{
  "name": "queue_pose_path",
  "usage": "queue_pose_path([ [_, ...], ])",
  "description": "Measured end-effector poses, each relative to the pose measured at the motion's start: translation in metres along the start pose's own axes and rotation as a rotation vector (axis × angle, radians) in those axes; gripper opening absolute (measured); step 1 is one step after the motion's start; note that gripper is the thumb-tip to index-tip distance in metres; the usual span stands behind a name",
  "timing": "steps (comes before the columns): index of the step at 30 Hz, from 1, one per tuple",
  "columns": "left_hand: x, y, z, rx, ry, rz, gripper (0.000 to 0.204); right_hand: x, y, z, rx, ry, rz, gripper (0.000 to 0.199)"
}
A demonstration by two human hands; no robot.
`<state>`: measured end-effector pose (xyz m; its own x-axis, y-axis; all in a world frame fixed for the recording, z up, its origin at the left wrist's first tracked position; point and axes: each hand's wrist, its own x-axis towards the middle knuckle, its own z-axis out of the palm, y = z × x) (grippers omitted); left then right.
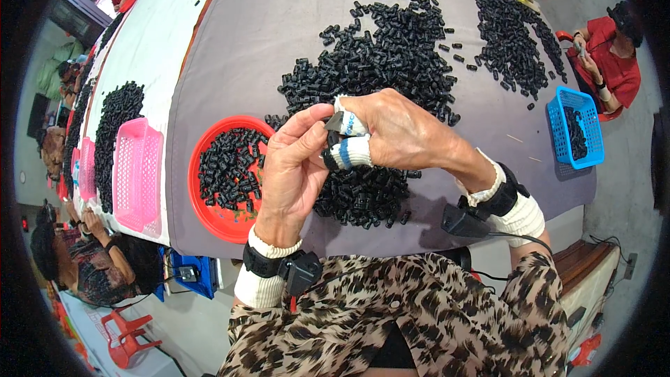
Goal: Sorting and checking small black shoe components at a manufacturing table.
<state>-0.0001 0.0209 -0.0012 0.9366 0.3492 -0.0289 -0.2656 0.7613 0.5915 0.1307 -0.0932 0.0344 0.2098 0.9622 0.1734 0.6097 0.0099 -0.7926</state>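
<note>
Black parts everywhere, both hands meeting over the pile.

I see my left hand point(293, 167) and right hand point(391, 132) pinched together on one small dark part point(333, 123), held just above the black pile point(363, 192) on the grey table point(272, 21); right fingers point(349, 153) wear white tape. Red tray point(209, 216) of parts sits left of my hands, pink basket point(136, 174) beyond, blue basket point(576, 129) far right.
</note>
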Motion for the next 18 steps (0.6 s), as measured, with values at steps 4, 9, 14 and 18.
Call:
queue_pose_path([
  [4, -0.0011, 0.0006, 0.0014, 0.028, 0.030, 0.012, 0.024, -0.0002, -0.0001, 0.0014, -0.024, 0.005, 0.016, 0.034],
  [9, -0.0018, 0.0018, 0.0054, 0.011, 0.007, 0.009, 0.024, -0.0017, -0.0054, -0.0033, 0.060, -0.010, 0.045, 0.031],
  [14, -0.0022, 0.0042, 0.0088, -0.037, -0.065, -0.011, 0.024, -0.0030, -0.0047, -0.0043, 0.205, 0.026, 0.082, 0.039],
  [18, -0.0021, 0.0033, 0.0074, -0.015, -0.054, -0.005, 0.024, -0.0040, -0.0063, -0.0052, 0.241, 0.013, 0.098, 0.038],
])
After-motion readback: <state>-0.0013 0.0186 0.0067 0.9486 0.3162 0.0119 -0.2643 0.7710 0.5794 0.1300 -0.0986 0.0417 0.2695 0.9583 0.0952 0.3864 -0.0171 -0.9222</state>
